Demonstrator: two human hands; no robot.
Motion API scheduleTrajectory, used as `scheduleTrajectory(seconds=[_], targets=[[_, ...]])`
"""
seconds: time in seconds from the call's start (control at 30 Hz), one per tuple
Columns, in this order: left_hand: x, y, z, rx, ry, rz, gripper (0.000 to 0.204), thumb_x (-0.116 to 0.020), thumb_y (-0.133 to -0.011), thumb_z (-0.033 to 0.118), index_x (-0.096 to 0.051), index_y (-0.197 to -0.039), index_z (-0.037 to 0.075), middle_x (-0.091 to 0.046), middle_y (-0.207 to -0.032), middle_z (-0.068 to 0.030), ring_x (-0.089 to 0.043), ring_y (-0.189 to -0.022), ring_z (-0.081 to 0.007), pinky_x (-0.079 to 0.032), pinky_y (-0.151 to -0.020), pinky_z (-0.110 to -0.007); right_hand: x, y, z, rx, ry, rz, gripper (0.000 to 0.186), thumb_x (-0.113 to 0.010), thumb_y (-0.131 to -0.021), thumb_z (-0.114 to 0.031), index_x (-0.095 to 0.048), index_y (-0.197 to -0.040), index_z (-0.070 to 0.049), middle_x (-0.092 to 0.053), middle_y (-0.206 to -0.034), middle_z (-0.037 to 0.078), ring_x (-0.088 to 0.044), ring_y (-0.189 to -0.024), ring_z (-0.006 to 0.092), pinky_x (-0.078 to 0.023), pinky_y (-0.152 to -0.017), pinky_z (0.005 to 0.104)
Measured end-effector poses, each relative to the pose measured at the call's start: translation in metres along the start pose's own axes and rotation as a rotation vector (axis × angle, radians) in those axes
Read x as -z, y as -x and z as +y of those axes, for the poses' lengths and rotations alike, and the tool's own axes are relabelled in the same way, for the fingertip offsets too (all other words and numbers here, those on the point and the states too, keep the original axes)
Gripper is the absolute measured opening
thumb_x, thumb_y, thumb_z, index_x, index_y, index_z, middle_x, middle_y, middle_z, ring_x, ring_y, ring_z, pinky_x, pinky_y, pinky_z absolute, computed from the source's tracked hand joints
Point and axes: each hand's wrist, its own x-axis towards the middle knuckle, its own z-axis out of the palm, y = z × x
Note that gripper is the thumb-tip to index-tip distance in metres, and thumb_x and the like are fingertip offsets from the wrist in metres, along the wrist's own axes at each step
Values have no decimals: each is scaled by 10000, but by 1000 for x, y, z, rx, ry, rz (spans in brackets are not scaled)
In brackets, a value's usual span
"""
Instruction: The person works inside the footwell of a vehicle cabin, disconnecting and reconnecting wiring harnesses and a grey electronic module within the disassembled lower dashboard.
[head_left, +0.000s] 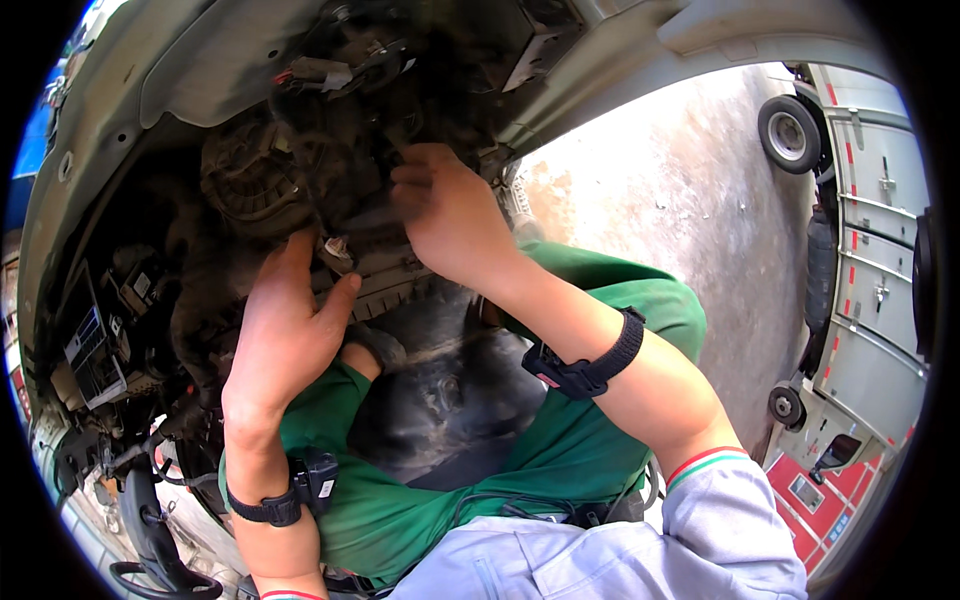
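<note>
My left hand [290, 335] reaches up under a dark dashboard opening, its thumb held apart from the fingers. Beside its thumb and index finger hangs a small pale wire connector [338, 252]; no grip on it shows. Just above that hand is a round, ribbed dark housing [250, 175]. To the right, my right hand [455, 215] is raised into the same dark space with its fingers curled. Its fingertips are slightly blurred, and whatever they hold is hidden. A ribbed dark panel [385, 290] lies between and below the two hands.
Loose wiring with a red part [310, 72] hangs overhead. A dark floor panel [450, 395] lies between my green-clad legs. Exposed electrical parts [95, 345] fill the left side. Outside at right are concrete ground [660, 170] and a parked truck [870, 240].
</note>
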Motion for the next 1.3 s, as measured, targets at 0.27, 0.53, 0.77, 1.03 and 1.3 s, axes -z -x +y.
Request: scheduleTrajectory(seconds=[0.27, 0.53, 0.77, 1.03, 1.3], targets=[[2, -2, 4, 84, 30, -49, 485, -674, -861, 210, -516, -1209, -89, -603, -1058, -299, -581, -952, -448, -479, -791, -449, 4, -6, 7, -15, -35, -120, 416, -554, -794, 56, -531, -1209, 61, -704, -1059, 191, -701, -964, 273, -546, -837, 338], [-7, 6, -4, -23, 17, 38, 499, -670, -850, 203, -501, -1206, -104, -599, -1124, -309, -544, -1111, -462, -451, -954, -479, 5, -9, 11, 16, -23, -156, 445, -571, -771, 72, -556, -1214, 28, -721, -1045, 179, -697, -975, 262, -545, -835, 334], [-17, 9, -3, -70, -48, 146, 491, -681, -800, 162, -509, -1186, -89, -614, -1108, -279, -563, -1093, -427, -465, -942, -465, 0, -5, -3, -108, -124, -197, 356, -518, -867, 72, -555, -1219, 33, -696, -1097, 148, -680, -963, 217, -565, -802, 296], [-20, 9, 22, 83, -323, 201, 388, -673, -786, 191, -574, -1072, -52, -619, -964, -150, -594, -962, -290, -474, -808, -363, -7, -5, -10, -126, 36, -185, 295, -564, -937, -39, -544, -1217, 51, -702, -1048, 175, -701, -915, 231, -561, -776, 306], [-4, 21, 43, 218, -512, 37, 178, -617, -768, 153, -658, -894, 33, -621, -832, -81, -590, -859, -218, -407, -732, -303, -15, -9, 3, -49, 247, -240, 330, -594, -865, 16, -561, -1193, 16, -704, -987, 159, -688, -917, 214, -531, -790, 303]])
